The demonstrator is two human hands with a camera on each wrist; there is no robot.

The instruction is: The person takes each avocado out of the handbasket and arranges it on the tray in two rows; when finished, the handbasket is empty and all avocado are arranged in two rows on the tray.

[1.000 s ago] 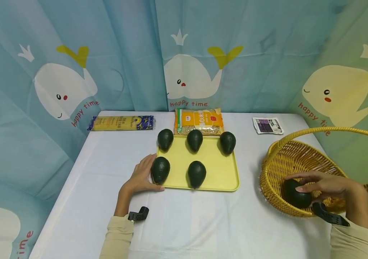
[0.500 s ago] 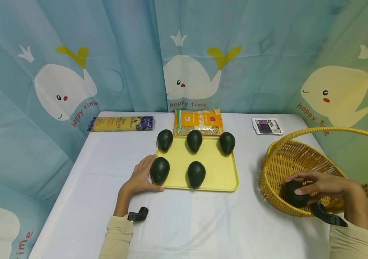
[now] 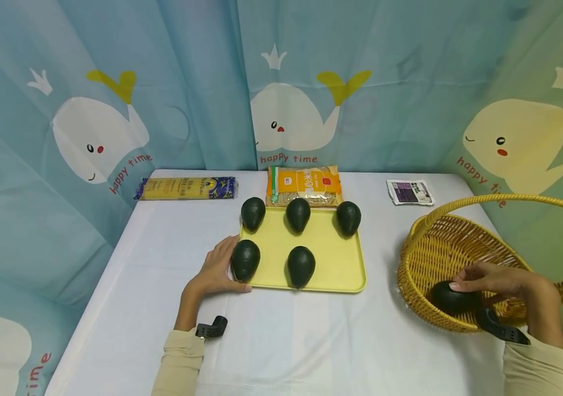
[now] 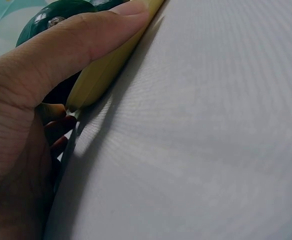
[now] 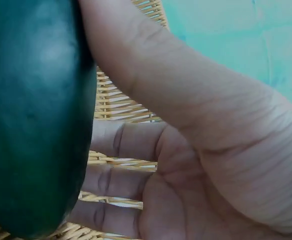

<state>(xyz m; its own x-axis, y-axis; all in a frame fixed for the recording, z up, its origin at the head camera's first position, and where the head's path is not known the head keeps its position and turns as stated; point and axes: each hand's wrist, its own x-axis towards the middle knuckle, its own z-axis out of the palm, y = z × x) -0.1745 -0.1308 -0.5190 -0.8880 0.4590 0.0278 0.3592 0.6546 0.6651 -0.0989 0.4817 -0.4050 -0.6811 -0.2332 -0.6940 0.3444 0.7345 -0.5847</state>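
Note:
My left hand (image 3: 219, 268) holds the front left corner of a yellow tray (image 3: 333, 275), thumb along the front rim and fingers at the left side. An avocado (image 3: 246, 260) sits right beside that hand. Several more dark green avocados stand on the tray, one of them front centre (image 3: 301, 267). Inside a wicker basket (image 3: 410, 286) at the right, my right hand (image 3: 496, 280) grips another avocado (image 3: 452, 298). Seen from the right wrist, that avocado (image 5: 33, 115) fills the left side, with the thumb on it and the fingertips hidden behind it.
The basket's arched handle (image 3: 514, 197) rises above the right hand. Along the table's back edge lie a pack of noodles (image 3: 185, 188), an orange food bag (image 3: 304, 187) and a small purple-and-white packet (image 3: 410, 192). A blue whale-print curtain (image 3: 202, 82) hangs behind the white tablecloth (image 3: 311, 341).
In the basket, the avocado has tipped lower and more sideways, and my right fingers have drawn back and in along it. My left hand and the tray have stayed put.

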